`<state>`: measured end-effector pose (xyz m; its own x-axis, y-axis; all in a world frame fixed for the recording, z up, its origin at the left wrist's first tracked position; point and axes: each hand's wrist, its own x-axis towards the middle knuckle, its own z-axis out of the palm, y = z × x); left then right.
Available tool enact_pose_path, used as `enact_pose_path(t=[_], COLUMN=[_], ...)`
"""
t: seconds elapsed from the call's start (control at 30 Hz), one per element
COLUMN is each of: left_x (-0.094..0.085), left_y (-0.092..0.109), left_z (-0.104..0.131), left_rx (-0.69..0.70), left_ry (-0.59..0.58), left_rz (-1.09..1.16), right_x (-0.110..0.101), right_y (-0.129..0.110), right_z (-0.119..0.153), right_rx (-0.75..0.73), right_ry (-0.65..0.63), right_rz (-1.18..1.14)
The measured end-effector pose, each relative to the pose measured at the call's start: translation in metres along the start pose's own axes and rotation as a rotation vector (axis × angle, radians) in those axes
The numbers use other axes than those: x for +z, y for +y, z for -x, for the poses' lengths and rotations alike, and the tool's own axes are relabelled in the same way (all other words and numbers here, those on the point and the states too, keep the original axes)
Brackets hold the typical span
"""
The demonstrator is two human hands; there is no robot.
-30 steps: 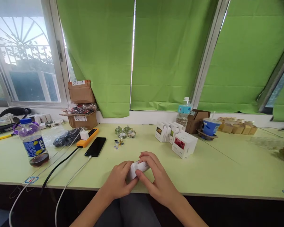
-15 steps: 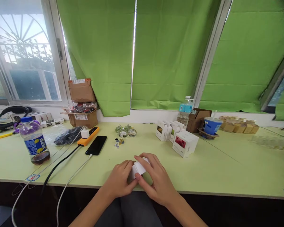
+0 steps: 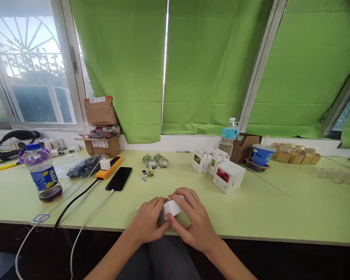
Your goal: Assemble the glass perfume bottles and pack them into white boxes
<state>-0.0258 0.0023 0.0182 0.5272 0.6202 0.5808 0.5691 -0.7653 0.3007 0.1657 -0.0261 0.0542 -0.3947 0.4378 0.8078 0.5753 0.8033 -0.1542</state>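
Observation:
A small white box (image 3: 169,209) is held between both hands just above the table's front edge. My left hand (image 3: 148,219) grips its left side, with the fingers curled around it. On the other side, my right hand (image 3: 192,217) has its thumb on the near face and its fingers over the top right end. Much of the box is hidden by my fingers, so its print, if any, cannot be made out. Beyond the hands stand several white printed boxes (image 3: 226,179). Small metallic cylinders (image 3: 145,177) and round glass containers (image 3: 156,161) sit further back on the table.
To the left are a Pepsi bottle (image 3: 43,175), a black phone (image 3: 119,179) on a white cable, and an orange power strip (image 3: 109,168). A water bottle (image 3: 227,138), a blue cup (image 3: 261,154) and small brown boxes (image 3: 296,155) stand back right. The table edge (image 3: 251,238) runs below my hands.
The top end of the white box now looks flatter and more closed under my right hand's fingers. Both hands stay in nearly the same place.

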Motion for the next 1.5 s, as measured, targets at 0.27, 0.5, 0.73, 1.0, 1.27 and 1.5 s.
enact_pose_path(t=[0.27, 0.5, 0.73, 1.0, 1.27, 1.5], left_x=[0.002, 0.001, 0.0, -0.016, -0.016, -0.014], left_y=[-0.002, 0.0, -0.001, 0.007, 0.009, 0.007], left_z=[0.0, 0.001, 0.0, -0.006, -0.007, -0.005], left_rx=[-0.032, -0.052, 0.001, -0.12, -0.167, -0.139], left_ry=[-0.032, -0.029, -0.011, 0.023, 0.02, 0.041], left_rz=[-0.023, -0.013, 0.102, 0.295, 0.281, 0.275], right_x=[-0.001, -0.003, 0.004, 0.007, 0.017, 0.016], right_y=[-0.001, 0.003, 0.0, -0.011, -0.006, -0.004], right_z=[0.001, 0.0, 0.007, 0.003, 0.007, 0.009], right_rx=[0.008, -0.011, -0.177, 0.169, 0.551, 0.337], right_ry=[-0.035, -0.042, 0.01, 0.085, 0.18, 0.208], right_rz=[0.113, 0.095, 0.027, -0.462, -0.745, -0.59])
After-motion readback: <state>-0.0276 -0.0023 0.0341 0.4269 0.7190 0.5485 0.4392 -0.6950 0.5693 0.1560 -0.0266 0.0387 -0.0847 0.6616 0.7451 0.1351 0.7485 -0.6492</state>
